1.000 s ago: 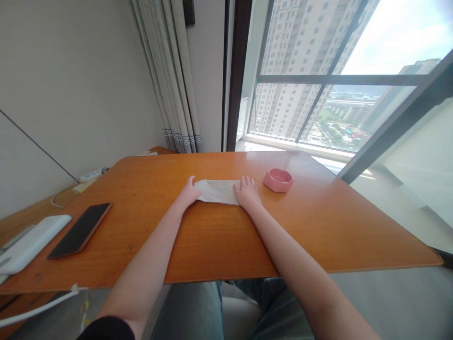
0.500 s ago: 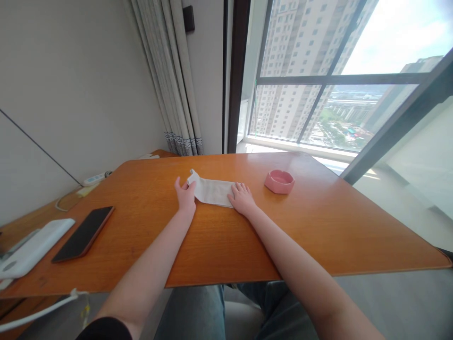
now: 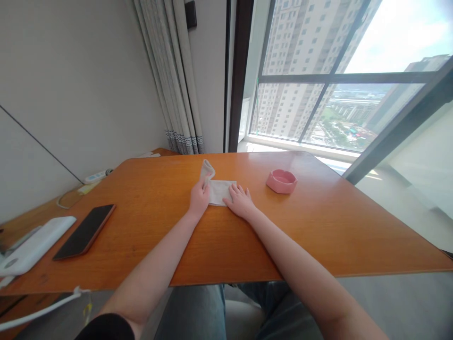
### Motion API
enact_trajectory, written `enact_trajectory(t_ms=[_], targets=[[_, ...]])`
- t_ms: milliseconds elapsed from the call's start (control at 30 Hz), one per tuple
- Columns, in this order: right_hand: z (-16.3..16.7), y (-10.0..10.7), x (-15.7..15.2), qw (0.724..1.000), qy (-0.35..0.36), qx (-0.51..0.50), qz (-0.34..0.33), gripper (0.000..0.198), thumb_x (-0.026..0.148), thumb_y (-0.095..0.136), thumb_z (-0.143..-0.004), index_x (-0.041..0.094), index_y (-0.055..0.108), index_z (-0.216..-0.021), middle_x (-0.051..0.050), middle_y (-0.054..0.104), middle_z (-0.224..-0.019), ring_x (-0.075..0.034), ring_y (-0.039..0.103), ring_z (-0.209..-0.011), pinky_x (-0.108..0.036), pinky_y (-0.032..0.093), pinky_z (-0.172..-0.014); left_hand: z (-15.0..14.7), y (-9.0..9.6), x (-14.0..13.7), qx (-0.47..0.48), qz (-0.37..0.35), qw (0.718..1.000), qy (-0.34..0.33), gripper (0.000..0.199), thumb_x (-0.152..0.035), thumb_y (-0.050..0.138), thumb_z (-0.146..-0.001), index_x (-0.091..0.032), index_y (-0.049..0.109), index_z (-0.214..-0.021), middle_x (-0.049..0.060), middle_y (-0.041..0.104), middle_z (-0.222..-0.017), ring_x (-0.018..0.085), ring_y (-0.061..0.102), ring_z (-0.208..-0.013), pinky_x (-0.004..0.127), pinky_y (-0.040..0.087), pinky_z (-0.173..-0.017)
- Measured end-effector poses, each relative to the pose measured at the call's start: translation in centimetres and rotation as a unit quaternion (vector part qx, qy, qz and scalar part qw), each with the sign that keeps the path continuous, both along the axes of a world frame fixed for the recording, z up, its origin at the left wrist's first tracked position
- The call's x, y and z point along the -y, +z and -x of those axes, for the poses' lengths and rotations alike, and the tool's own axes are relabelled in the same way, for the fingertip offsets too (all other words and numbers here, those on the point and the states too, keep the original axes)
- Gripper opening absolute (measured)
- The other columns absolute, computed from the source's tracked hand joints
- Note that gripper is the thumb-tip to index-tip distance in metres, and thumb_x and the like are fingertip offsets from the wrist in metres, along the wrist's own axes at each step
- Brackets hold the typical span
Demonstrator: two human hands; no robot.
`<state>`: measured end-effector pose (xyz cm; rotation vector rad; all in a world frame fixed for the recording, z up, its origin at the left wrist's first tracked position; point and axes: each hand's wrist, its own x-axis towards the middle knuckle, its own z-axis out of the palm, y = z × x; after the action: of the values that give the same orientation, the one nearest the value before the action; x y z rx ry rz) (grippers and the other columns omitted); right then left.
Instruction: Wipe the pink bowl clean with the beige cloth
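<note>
The left hand (image 3: 199,198) is pinching the left end of a white cloth (image 3: 220,191) and lifting it, so that end is standing up off the table (image 3: 219,236) in a small curled flap. The right hand (image 3: 239,202) is lying flat with its fingers spread, pressing down on the right part of the cloth. The cloth is sitting between the 2 hands, near the middle of the orange wooden table, toward its far edge.

A pink ashtray (image 3: 281,181) is resting on the table to the right of the cloth, apart from the right hand. A dark phone (image 3: 85,231) is lying near the table's left edge, and a white flat device (image 3: 33,245) is sitting just beside it, farther left. Curtains (image 3: 177,75) are hanging behind the table next to a large window (image 3: 336,75).
</note>
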<state>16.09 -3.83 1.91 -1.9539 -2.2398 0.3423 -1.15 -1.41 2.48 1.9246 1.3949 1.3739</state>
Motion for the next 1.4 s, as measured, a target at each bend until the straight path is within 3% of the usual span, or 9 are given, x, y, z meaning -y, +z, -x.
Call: enact_trajectory(t_ms=[100,200,567,800,933,1067,1200,1300,1400], targets=[[0.0,0.0,-0.1,1.000,0.002,-0.020,-0.011,0.066,0.050,0.038,-0.089,0.013,0.032,-0.144,-0.012,0.024,-0.156,-0.029,0.020,-0.143,-0.050,0.014,-0.114,-0.8,-0.4,0.5,-0.211,0.031,0.967,-0.137,0.058,-0.009,0.041,-0.079,-0.017,0.048,-0.136,0.008,0.045,-0.145,0.020,0.037,-0.136,0.043,0.020,-0.117],[-0.5,0.4,0.0,0.999,-0.012,-0.030,-0.008,0.071,0.050,0.048,-0.084,0.012,0.034,-0.142,-0.014,0.028,-0.154,-0.031,0.023,-0.141,-0.049,0.017,-0.114,-1.2,-1.2,0.4,-0.292,0.064,0.939,-0.170,0.062,-0.008,0.036,-0.079,-0.014,0.042,-0.140,0.009,0.040,-0.148,0.020,0.033,-0.139,0.045,0.017,-0.118],[-0.4,0.7,0.1,0.999,-0.013,-0.044,-0.006,0.073,0.052,0.047,-0.082,0.021,0.030,-0.146,-0.009,0.033,-0.152,-0.037,0.025,-0.138,-0.057,0.015,-0.112,-3.2,-1.3,0.8,-0.293,0.055,0.943,-0.150,0.060,-0.010,0.031,-0.083,-0.008,0.037,-0.143,0.013,0.038,-0.149,0.021,0.033,-0.139,0.042,0.019,-0.117],[-0.8,0.4,-0.1,0.999,-0.011,-0.032,0.011,0.067,0.038,0.047,-0.083,0.019,0.030,-0.145,-0.009,0.028,-0.154,-0.035,0.020,-0.141,-0.056,0.014,-0.113,-3.2,-0.6,1.5,-0.282,0.049,0.931,-0.228,0.054,-0.038,0.028,-0.095,-0.013,0.041,-0.141,0.012,0.042,-0.146,0.022,0.037,-0.137,0.043,0.021,-0.116],[-1.1,1.2,0.1,0.998,-0.006,-0.058,0.026,0.080,0.046,0.056,-0.077,0.018,0.026,-0.147,-0.014,0.029,-0.153,-0.034,0.022,-0.141,-0.055,0.014,-0.113,-1.0,0.5,0.5,-0.245,0.009,0.960,-0.135,0.051,-0.036,0.019,-0.097,-0.018,0.050,-0.134,0.008,0.055,-0.137,0.018,0.047,-0.128,0.042,0.016,-0.117],[-0.9,2.5,0.6,0.992,0.027,-0.125,-0.016,0.089,0.051,0.054,-0.080,0.019,0.011,-0.151,-0.012,0.015,-0.158,-0.028,0.010,-0.145,-0.048,0.014,-0.115,1.4,-0.1,-1.3,-0.320,0.100,0.942,-0.021,0.049,-0.036,0.032,-0.094,-0.017,0.048,-0.137,0.013,0.036,-0.150,0.028,0.029,-0.141,0.052,0.016,-0.114],[0.0,2.7,1.0,0.977,0.066,-0.157,-0.126,0.070,0.052,0.037,-0.091,0.016,0.021,-0.149,-0.009,0.019,-0.157,-0.022,0.009,-0.146,-0.039,0.016,-0.116,0.6,-0.9,-1.0,-0.348,0.132,0.927,-0.044,0.052,-0.044,0.032,-0.094,-0.019,0.049,-0.136,0.015,0.041,-0.147,0.030,0.035,-0.137,0.051,0.024,-0.111],[0.6,2.0,1.1,0.982,0.100,-0.134,-0.092,0.057,0.045,0.024,-0.096,0.018,0.032,-0.145,-0.009,0.033,-0.152,-0.018,0.024,-0.142,-0.036,0.020,-0.115,-0.5,-0.9,-0.2,-0.313,0.068,0.944,-0.075,0.049,-0.043,0.026,-0.096,-0.020,0.055,-0.129,0.012,0.058,-0.130,0.024,0.052,-0.121,0.040,0.035,-0.106],[1.1,1.5,1.6,0.990,0.111,-0.079,-0.030,0.054,0.047,0.029,-0.095,0.017,0.043,-0.138,-0.011,0.037,-0.149,-0.023,0.028,-0.140,-0.038,0.019,-0.115,-0.4,-1.2,-0.4,-0.327,0.061,0.942,-0.041,0.050,-0.042,0.028,-0.096,-0.017,0.055,-0.129,0.013,0.056,-0.133,0.024,0.049,-0.124,0.038,0.033,-0.108]])
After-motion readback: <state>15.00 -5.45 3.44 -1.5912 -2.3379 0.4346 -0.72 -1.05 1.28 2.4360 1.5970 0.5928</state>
